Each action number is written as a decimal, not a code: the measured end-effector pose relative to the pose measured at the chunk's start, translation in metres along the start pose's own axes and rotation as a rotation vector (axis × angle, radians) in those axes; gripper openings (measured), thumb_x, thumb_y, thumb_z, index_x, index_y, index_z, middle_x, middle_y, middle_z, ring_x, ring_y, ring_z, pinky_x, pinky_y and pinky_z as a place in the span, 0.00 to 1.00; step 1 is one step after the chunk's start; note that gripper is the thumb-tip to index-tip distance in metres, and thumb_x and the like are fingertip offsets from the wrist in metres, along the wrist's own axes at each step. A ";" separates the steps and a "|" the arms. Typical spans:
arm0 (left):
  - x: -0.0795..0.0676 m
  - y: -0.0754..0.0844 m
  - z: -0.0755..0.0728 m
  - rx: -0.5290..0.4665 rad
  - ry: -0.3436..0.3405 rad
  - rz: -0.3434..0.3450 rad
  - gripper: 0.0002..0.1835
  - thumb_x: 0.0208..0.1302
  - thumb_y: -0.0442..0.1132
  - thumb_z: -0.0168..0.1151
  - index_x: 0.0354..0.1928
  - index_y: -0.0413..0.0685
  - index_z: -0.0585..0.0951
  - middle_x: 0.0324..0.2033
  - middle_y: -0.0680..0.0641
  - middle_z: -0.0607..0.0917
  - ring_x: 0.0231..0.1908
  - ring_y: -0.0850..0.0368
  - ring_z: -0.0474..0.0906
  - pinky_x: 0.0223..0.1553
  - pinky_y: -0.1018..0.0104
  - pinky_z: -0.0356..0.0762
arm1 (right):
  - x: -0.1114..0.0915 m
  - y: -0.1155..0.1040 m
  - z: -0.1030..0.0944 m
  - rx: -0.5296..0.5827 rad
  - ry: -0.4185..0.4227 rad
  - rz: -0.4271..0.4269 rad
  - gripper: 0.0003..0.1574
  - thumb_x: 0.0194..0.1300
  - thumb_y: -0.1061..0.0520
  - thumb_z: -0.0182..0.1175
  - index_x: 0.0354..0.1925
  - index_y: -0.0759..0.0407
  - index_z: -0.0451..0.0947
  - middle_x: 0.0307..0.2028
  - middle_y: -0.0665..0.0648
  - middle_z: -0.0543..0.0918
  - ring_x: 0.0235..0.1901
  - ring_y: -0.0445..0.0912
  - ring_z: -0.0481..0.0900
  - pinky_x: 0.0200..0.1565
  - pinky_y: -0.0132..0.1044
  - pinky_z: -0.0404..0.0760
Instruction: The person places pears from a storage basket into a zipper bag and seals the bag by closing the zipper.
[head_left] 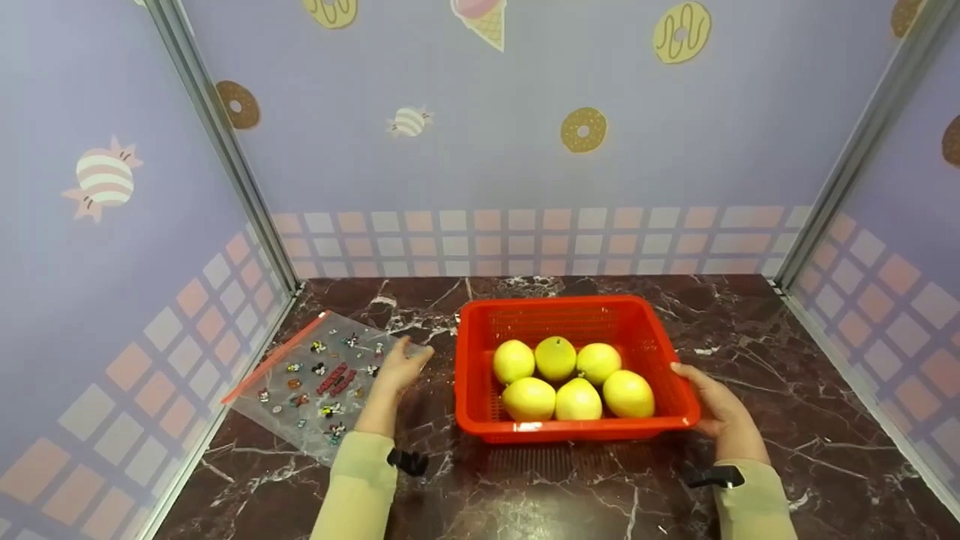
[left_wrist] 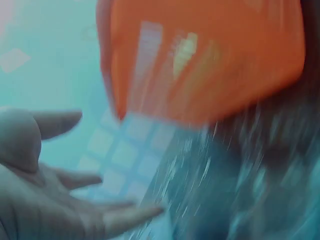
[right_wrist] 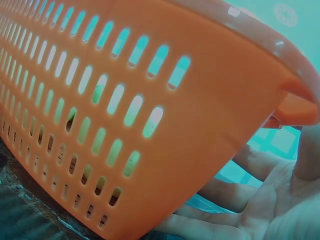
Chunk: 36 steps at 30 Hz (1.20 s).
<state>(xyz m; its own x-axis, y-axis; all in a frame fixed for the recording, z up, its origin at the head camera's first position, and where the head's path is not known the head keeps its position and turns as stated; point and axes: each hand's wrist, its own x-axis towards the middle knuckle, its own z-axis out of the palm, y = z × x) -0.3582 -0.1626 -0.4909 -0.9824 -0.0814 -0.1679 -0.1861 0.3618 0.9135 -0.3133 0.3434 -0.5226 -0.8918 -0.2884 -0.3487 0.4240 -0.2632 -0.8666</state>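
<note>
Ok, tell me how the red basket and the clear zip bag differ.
Shape: the red basket is deep with slotted walls; the clear zip bag lies flat.
Look: the basket is plain red, while the bag is see-through with small printed figures.
Contents: the basket holds six yellow fruits; none show in the bag.
Both have red on them: the basket all over, the bag along one edge.
</note>
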 end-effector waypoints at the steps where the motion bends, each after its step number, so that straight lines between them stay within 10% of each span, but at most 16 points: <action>1: 0.008 0.000 -0.006 0.093 0.061 -0.015 0.40 0.75 0.45 0.55 0.78 0.31 0.52 0.75 0.21 0.56 0.75 0.24 0.53 0.74 0.35 0.58 | 0.000 0.000 0.000 0.000 -0.001 -0.001 0.24 0.79 0.42 0.46 0.61 0.55 0.67 0.48 0.49 0.85 0.48 0.44 0.85 0.55 0.44 0.85; 5: 0.032 -0.006 -0.026 0.353 0.165 -0.156 0.43 0.76 0.49 0.52 0.79 0.29 0.46 0.74 0.14 0.43 0.76 0.17 0.38 0.77 0.32 0.44 | -0.001 0.000 0.001 0.007 -0.010 -0.003 0.23 0.80 0.42 0.45 0.61 0.55 0.66 0.48 0.49 0.85 0.49 0.44 0.85 0.55 0.44 0.85; 14: 0.044 -0.008 -0.037 0.495 0.136 -0.507 0.46 0.81 0.52 0.44 0.80 0.32 0.32 0.72 0.13 0.28 0.74 0.14 0.24 0.76 0.29 0.38 | 0.001 0.003 0.001 0.017 -0.002 0.004 0.23 0.80 0.42 0.45 0.60 0.55 0.68 0.47 0.50 0.85 0.48 0.44 0.85 0.54 0.44 0.85; 26: 0.051 -0.031 -0.030 0.427 0.243 -0.538 0.50 0.79 0.58 0.45 0.79 0.28 0.33 0.77 0.25 0.36 0.77 0.26 0.31 0.66 0.14 0.41 | 0.002 0.004 -0.001 -0.019 -0.030 -0.017 0.26 0.81 0.41 0.42 0.65 0.56 0.63 0.48 0.49 0.84 0.49 0.45 0.84 0.54 0.44 0.85; 36: 0.050 -0.035 -0.016 0.620 0.225 -0.431 0.43 0.81 0.56 0.43 0.81 0.35 0.44 0.76 0.20 0.41 0.75 0.17 0.34 0.65 0.13 0.41 | 0.001 0.003 0.000 -0.036 -0.017 -0.027 0.28 0.80 0.41 0.43 0.65 0.57 0.64 0.48 0.49 0.84 0.49 0.45 0.85 0.54 0.44 0.85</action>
<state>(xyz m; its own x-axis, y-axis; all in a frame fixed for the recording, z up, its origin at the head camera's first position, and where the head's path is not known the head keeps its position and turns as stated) -0.4002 -0.1942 -0.5249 -0.8076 -0.4949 -0.3207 -0.5891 0.7018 0.4006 -0.3132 0.3424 -0.5262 -0.9000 -0.2969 -0.3191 0.3933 -0.2380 -0.8881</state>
